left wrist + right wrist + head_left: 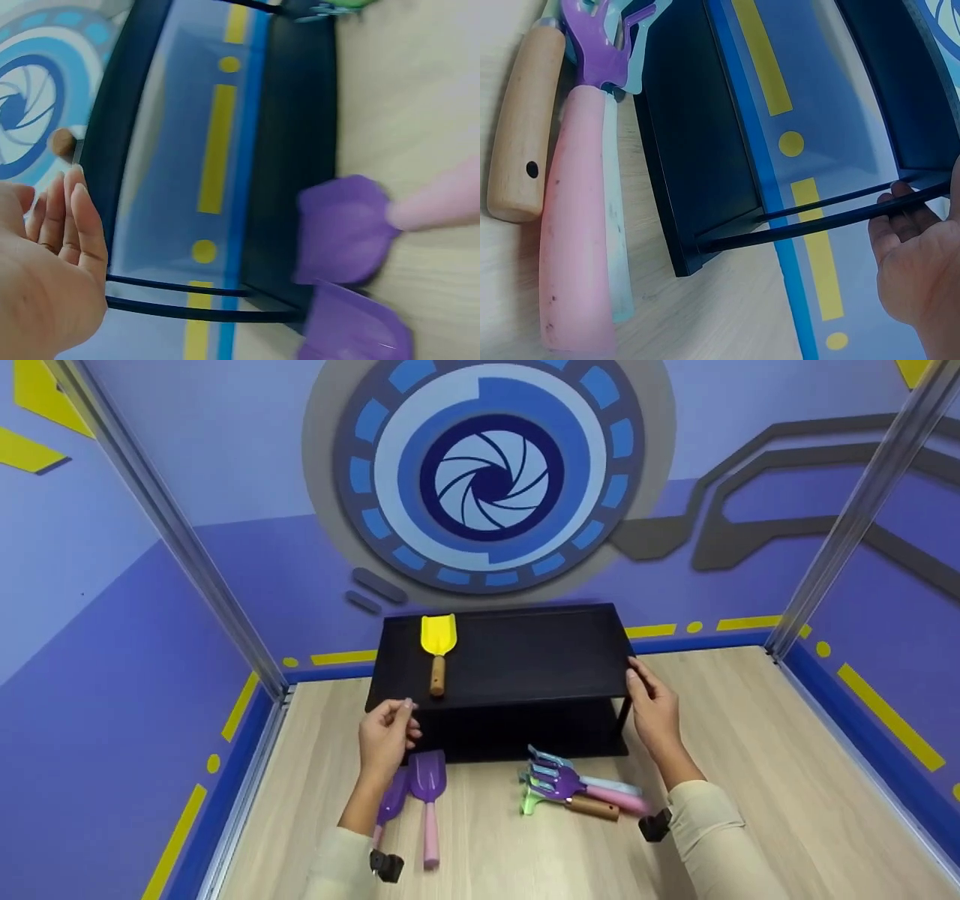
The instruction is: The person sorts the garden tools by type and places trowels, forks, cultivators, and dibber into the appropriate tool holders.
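A black two-tier shelf (525, 656) stands against the back wall. My right hand (655, 712) holds its right front corner; in the right wrist view the fingers (904, 217) curl about a thin upright post. At the shelf's left front corner is my left hand (385, 739), loosely bent with nothing in it. Whether its fingertips touch the shelf edge, I cannot tell. A yellow toy shovel (439, 636) with a wooden handle lies on the top tier, left side, its handle toward the front.
Two purple shovels (428, 777) with pink handles lie on the wooden tabletop (487, 847), front left of the shelf. Front right, several small hand rakes lie heaped: a purple one (559, 786), a light blue one (619, 787), a green one (530, 804). Metal posts (862, 510) frame the booth.
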`<action>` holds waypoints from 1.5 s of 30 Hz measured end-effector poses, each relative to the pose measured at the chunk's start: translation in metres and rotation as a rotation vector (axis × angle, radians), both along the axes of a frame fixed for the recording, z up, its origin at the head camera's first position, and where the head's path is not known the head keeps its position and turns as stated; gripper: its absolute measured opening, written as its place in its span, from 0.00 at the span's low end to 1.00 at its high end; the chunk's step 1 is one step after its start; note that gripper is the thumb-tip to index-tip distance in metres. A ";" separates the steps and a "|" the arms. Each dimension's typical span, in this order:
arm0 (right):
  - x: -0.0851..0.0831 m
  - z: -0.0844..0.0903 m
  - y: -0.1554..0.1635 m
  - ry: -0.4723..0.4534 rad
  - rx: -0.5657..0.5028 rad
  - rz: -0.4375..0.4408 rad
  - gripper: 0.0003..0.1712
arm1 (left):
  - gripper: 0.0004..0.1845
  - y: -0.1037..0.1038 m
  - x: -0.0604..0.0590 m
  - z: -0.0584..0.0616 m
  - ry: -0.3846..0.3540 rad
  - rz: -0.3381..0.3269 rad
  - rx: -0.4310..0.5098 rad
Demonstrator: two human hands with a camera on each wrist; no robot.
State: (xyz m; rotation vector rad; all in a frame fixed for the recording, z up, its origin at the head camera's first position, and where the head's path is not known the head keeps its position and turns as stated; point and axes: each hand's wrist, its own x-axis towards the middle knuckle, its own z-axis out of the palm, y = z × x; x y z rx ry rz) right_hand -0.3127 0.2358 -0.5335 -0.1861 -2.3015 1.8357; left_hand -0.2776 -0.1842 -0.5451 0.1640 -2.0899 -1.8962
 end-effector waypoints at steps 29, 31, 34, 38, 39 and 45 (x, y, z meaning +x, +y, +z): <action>-0.023 -0.036 0.011 0.032 -0.018 -0.016 0.30 | 0.14 -0.008 0.051 -0.071 -0.404 -0.190 -0.278; -0.023 -0.036 0.011 0.027 -0.014 -0.012 0.30 | 0.13 -0.009 0.052 -0.072 -0.426 -0.200 -0.283; -0.023 -0.034 0.011 0.025 -0.014 -0.010 0.30 | 0.13 -0.009 0.053 -0.074 -0.460 -0.204 -0.326; -0.019 -0.026 0.008 0.009 -0.012 -0.007 0.29 | 0.14 -0.008 0.054 -0.075 -0.489 -0.210 -0.375; -0.016 -0.023 0.007 0.003 -0.013 -0.007 0.29 | 0.15 -0.007 0.054 -0.076 -0.494 -0.215 -0.376; -0.005 -0.005 0.002 0.007 -0.016 0.003 0.29 | 0.14 -0.005 0.055 -0.077 -0.523 -0.236 -0.387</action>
